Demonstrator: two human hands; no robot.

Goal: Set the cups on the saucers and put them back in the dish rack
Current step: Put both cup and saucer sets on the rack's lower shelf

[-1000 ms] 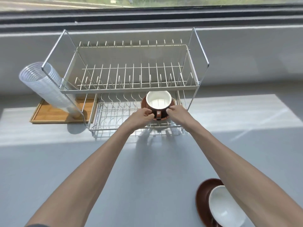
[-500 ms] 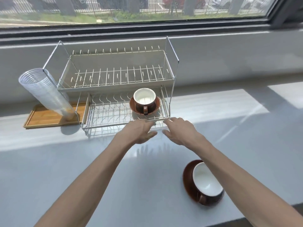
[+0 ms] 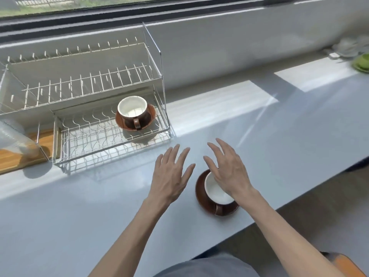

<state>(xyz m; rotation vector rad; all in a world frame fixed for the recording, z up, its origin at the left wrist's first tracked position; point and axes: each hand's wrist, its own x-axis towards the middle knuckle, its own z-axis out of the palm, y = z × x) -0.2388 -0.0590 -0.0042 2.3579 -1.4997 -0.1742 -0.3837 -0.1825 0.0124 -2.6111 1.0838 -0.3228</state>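
Cup (image 3: 216, 191) number two sits on its brown saucer (image 3: 200, 193) on the grey counter (image 3: 79, 216), right under the right hand (image 3: 229, 172). The cup is brown outside and white inside, and its handle (image 3: 219, 210) points toward the person. The right hand floats over the cup with its fingers spread wide. It holds nothing, and I cannot tell if it touches the rim. The left hand (image 3: 171, 174) is just beside the saucer, on the side away from the right hand. It is wide and flat too, and it holds nothing.

Farther out from both hands, past the fingertips, stands the wire dish rack (image 3: 103, 136). The other cup (image 3: 132, 110) is already in there, sitting on its own saucer (image 3: 151, 112) on the low shelf, near the end of the rack closest to the hands. The top shelf has nothing on it. Off at the far end of the rack there is a wooden tray (image 3: 12, 154) and something see-through that I cannot make out.

So I think half the job is done. One cup and saucer are put away. The second pair is stacked and ready, but it is not yet picked up. It has to be lifted and set in the rack, likely next to the first one
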